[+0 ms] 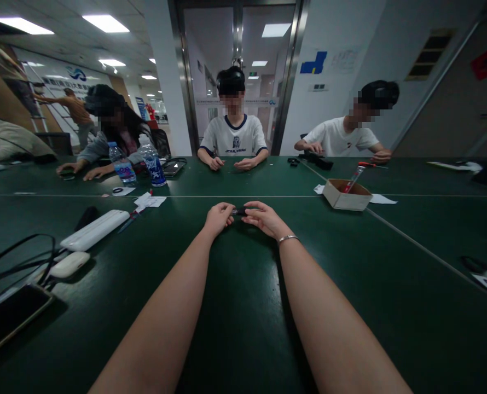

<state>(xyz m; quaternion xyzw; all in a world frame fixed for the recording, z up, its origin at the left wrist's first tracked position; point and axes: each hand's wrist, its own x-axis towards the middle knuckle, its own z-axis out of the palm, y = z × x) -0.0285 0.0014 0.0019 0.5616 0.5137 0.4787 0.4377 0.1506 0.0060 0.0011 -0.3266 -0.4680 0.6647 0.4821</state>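
Both my hands meet over the middle of the green table [243,306], fingers closed on one small dark cylindrical object [239,211]. My left hand [219,220] pinches its left end, where a paler, shiny stretch shows. Wrapped around the black right end are the fingers of my right hand [266,218], with a silver bracelet [288,238] at that wrist. The object lies roughly level between the hands. Its exact kind is too small to make out, and its ends are hidden by my fingers.
A white power strip [96,230], a phone [16,317] and cables lie at left. Two bottles [153,164] stand beyond paper scraps [149,201]. A small open box [347,196] holding a red-labelled tube [353,179] is at right. Several people sit across the table.
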